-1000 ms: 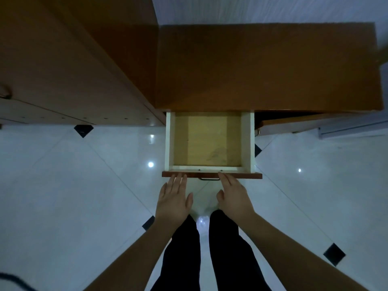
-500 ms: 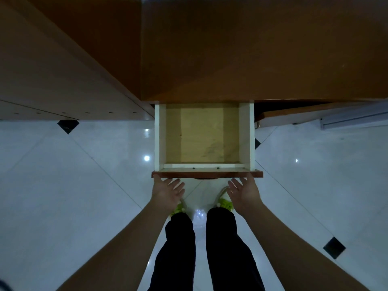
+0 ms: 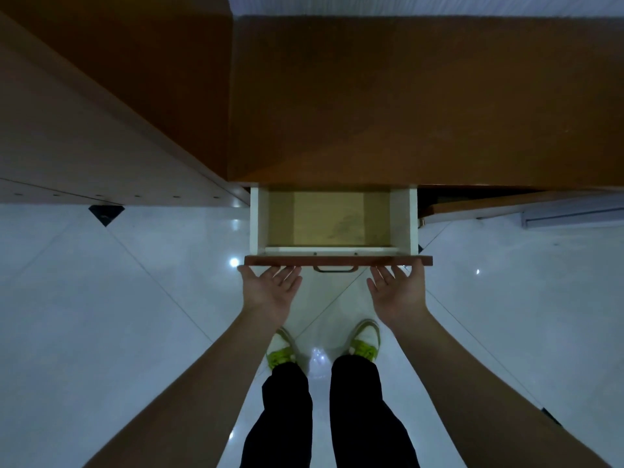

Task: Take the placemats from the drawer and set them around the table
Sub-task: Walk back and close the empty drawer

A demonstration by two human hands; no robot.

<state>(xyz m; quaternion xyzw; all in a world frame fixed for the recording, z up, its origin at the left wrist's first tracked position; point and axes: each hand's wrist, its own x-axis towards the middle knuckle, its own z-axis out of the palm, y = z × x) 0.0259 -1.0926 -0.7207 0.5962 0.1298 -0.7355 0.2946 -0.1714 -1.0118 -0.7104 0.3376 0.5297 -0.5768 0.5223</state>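
Observation:
A drawer (image 3: 403, 224) stands pulled out from under a brown wooden cabinet top (image 3: 405, 103). Its white walls frame a bare yellowish bottom; no placemats show inside. Its dark wood front (image 3: 337, 260) carries a metal handle (image 3: 335, 269). My left hand (image 3: 270, 292) is palm up with fingers spread, fingertips touching the front's lower edge near the left end. My right hand (image 3: 400, 292) is likewise palm up under the right end, thumb at the front's edge. Neither hand holds anything.
A taller wooden cabinet side (image 3: 84, 130) rises at the left. Glossy white floor tiles (image 3: 118, 315) with small black diamonds (image 3: 105, 213) lie below. My legs in black trousers and green-white shoes (image 3: 282, 349) stand just before the drawer. A second wooden panel (image 3: 489, 202) sits at right.
Both hands turned from palms down to palms up and spread apart to the ends of the drawer front. The drawer now sticks out less from the cabinet.

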